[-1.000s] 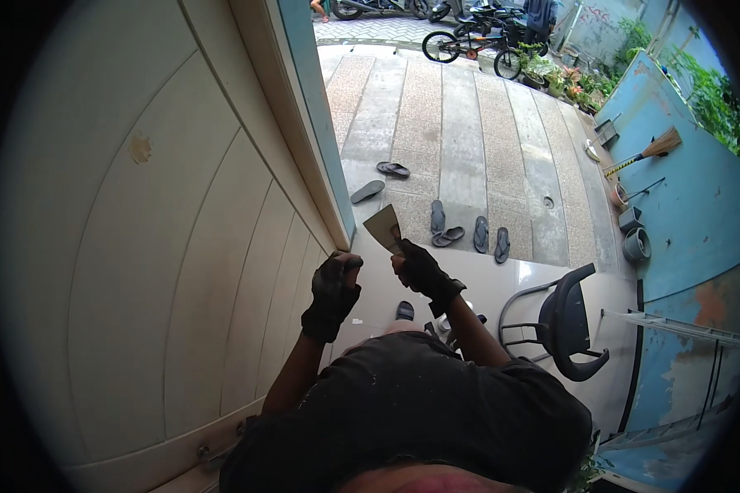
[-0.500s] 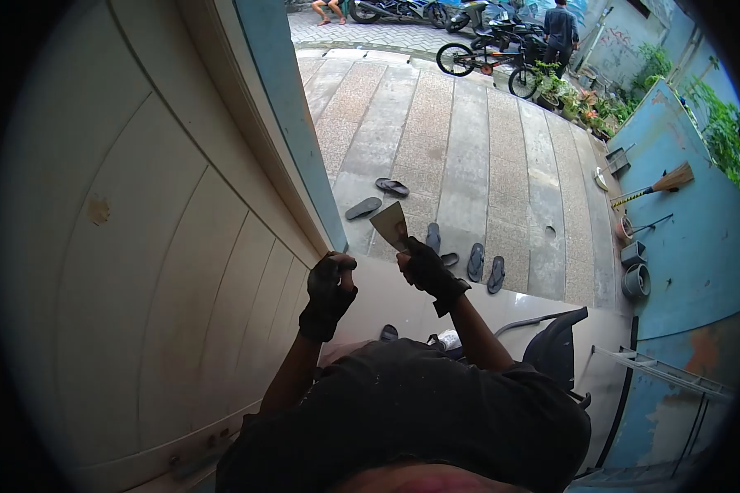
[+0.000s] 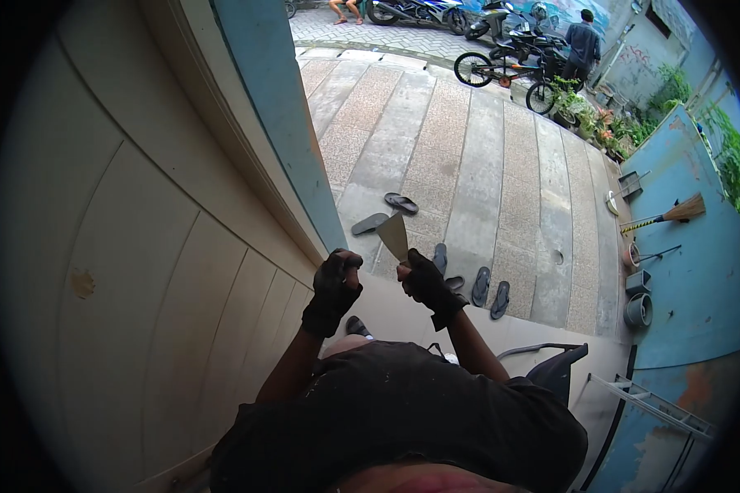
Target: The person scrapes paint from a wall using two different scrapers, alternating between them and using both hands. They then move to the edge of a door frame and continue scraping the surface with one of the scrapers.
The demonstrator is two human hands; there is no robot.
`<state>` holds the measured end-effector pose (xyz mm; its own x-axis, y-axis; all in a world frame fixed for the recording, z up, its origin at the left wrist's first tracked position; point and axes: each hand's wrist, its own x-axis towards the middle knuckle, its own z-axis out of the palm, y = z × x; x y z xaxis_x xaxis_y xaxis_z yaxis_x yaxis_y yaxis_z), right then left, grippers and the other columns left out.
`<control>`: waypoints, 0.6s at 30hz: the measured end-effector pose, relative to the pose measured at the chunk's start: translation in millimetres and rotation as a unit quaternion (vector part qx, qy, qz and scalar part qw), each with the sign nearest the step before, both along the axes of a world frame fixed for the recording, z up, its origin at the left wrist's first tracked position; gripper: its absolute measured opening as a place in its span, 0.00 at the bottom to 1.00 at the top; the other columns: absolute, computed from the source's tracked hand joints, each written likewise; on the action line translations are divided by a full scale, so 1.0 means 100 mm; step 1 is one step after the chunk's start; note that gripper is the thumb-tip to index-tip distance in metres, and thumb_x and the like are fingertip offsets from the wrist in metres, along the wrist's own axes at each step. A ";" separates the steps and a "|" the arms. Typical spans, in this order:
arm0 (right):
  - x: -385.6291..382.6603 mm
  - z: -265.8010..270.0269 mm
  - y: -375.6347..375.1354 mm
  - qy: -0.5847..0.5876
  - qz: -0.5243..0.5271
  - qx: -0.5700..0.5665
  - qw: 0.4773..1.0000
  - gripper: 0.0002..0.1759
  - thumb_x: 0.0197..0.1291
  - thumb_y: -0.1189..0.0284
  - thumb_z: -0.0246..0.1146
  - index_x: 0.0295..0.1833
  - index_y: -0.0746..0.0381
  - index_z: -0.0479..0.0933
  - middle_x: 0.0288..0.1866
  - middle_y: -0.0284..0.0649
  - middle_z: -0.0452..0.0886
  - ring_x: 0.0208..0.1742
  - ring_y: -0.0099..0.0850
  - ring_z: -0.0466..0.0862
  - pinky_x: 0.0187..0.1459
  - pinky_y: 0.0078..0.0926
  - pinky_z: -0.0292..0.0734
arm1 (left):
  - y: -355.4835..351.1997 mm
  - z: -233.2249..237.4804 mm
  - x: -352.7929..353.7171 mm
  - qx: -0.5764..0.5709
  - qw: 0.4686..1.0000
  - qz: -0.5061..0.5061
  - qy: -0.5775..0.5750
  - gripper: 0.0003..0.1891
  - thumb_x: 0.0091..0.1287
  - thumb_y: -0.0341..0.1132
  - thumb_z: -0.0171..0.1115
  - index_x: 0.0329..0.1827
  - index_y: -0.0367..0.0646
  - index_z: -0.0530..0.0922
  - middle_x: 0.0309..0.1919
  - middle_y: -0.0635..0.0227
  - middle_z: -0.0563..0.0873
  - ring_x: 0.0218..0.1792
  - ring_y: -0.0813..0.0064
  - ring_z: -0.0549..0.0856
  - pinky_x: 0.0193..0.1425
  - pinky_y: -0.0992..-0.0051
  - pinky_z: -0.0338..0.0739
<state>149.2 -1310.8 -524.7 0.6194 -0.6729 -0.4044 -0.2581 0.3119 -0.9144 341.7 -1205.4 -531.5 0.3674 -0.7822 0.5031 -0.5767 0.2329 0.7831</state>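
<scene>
My right hand (image 3: 427, 286), in a black fingerless glove, is closed round the handle of a putty knife. The putty knife's (image 3: 393, 237) wide flat blade points up and slightly left, away from my body. Beside it, my left hand (image 3: 332, 289), gloved the same way, is curled into a loose fist near the edge of the door frame. Whether anything sits inside those fingers is hidden. The two hands are apart, and the blade touches nothing that I can see.
A cream panelled door (image 3: 156, 271) and a blue-edged frame (image 3: 271, 123) rise on my left. Several sandals (image 3: 481, 286) lie on the paving ahead. A broom (image 3: 682, 209), buckets (image 3: 638, 311) and a ladder (image 3: 658, 407) line the right. A person (image 3: 582, 49) stands beyond, near a bicycle (image 3: 501, 72).
The whole view has shifted, with the yard sliding right and slightly down. The putty knife's blade has swung a little more upright. My left hand keeps its curl, and a shod foot shows below it.
</scene>
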 end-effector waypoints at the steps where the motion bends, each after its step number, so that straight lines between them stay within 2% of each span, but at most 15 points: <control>1: 0.03 -0.01 -0.08 -0.006 -0.008 0.003 1.000 0.10 0.70 0.66 0.60 0.41 0.57 0.66 0.25 0.30 0.72 0.18 0.18 0.70 0.16 0.19 0.63 | -0.09 0.02 0.05 -0.019 0.999 0.005 -0.036 0.08 0.64 0.22 0.56 0.44 0.44 0.73 0.33 0.64 0.82 0.31 0.68 0.85 0.34 0.71 0.80; 3: 0.10 0.00 -0.26 0.008 0.002 0.003 1.000 0.11 0.70 0.65 0.60 0.41 0.57 0.66 0.25 0.30 0.71 0.18 0.18 0.71 0.16 0.19 0.63 | -0.24 0.10 0.13 -0.039 0.996 0.015 -0.075 0.12 0.61 0.20 0.57 0.45 0.45 0.73 0.33 0.65 0.83 0.31 0.65 0.85 0.34 0.70 0.80; 8: 0.33 -0.08 -0.62 -0.029 0.023 -0.009 0.999 0.12 0.70 0.64 0.62 0.40 0.56 0.66 0.24 0.28 0.70 0.20 0.17 0.71 0.18 0.18 0.62 | -0.53 0.10 0.26 -0.045 0.998 -0.007 -0.031 0.14 0.59 0.23 0.62 0.46 0.45 0.72 0.33 0.66 0.83 0.29 0.68 0.83 0.33 0.71 0.79; 9: 0.36 -0.09 -0.67 -0.026 0.031 -0.002 0.999 0.12 0.70 0.64 0.62 0.40 0.56 0.66 0.24 0.28 0.70 0.20 0.17 0.71 0.18 0.18 0.62 | -0.56 0.13 0.28 -0.045 0.998 -0.010 -0.051 0.16 0.58 0.25 0.66 0.47 0.46 0.72 0.31 0.67 0.81 0.27 0.70 0.82 0.32 0.72 0.78; 12: 0.50 -0.11 -0.92 -0.034 0.076 0.029 0.996 0.12 0.69 0.64 0.62 0.39 0.56 0.67 0.24 0.28 0.70 0.20 0.17 0.71 0.19 0.17 0.63 | -0.68 0.14 0.33 -0.036 0.998 0.001 -0.043 0.16 0.57 0.26 0.68 0.46 0.46 0.73 0.30 0.68 0.81 0.25 0.70 0.81 0.31 0.73 0.77; 16: 0.70 -0.31 -1.32 -0.026 0.181 0.015 0.983 0.12 0.69 0.63 0.62 0.38 0.56 0.67 0.26 0.28 0.71 0.22 0.16 0.71 0.23 0.18 0.66 | -0.93 0.04 0.42 -0.046 0.990 0.104 -0.084 0.14 0.59 0.28 0.69 0.44 0.46 0.73 0.30 0.68 0.80 0.23 0.72 0.79 0.29 0.73 0.76; 18: 0.84 -0.39 -1.53 -0.033 0.228 0.044 0.972 0.09 0.69 0.65 0.61 0.40 0.57 0.70 0.26 0.26 0.71 0.23 0.16 0.69 0.24 0.18 0.65 | -1.03 -0.09 0.47 -0.030 0.988 0.138 -0.067 0.13 0.61 0.29 0.69 0.44 0.46 0.74 0.30 0.67 0.80 0.24 0.71 0.80 0.29 0.73 0.76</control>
